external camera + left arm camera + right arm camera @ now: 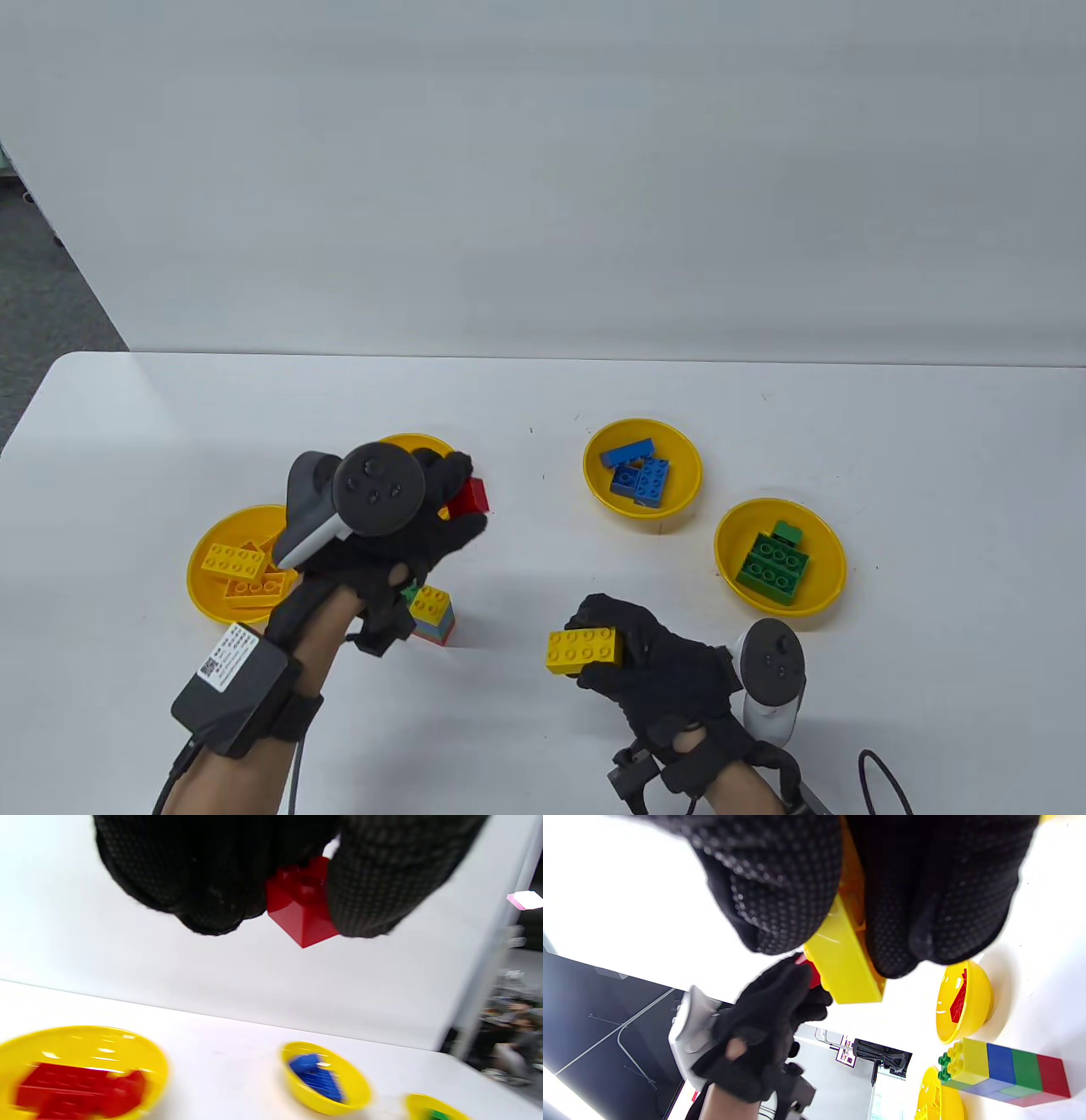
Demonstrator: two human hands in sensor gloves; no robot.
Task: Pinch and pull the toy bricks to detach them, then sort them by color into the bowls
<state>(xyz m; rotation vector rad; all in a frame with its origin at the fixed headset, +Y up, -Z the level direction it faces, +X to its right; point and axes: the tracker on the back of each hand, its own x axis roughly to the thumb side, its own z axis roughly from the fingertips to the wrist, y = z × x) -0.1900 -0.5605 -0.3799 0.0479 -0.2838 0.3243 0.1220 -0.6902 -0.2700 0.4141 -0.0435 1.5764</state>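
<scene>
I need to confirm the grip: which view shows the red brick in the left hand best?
The left wrist view: the red brick shows large, pinched between fingers. The table view shows it small beside the left hand; the right wrist view shows only a sliver.

An office or lab workspace — a plain white desk [594,399] against a white partition wall [543,170], grey carpet [42,280] beside it.
</scene>
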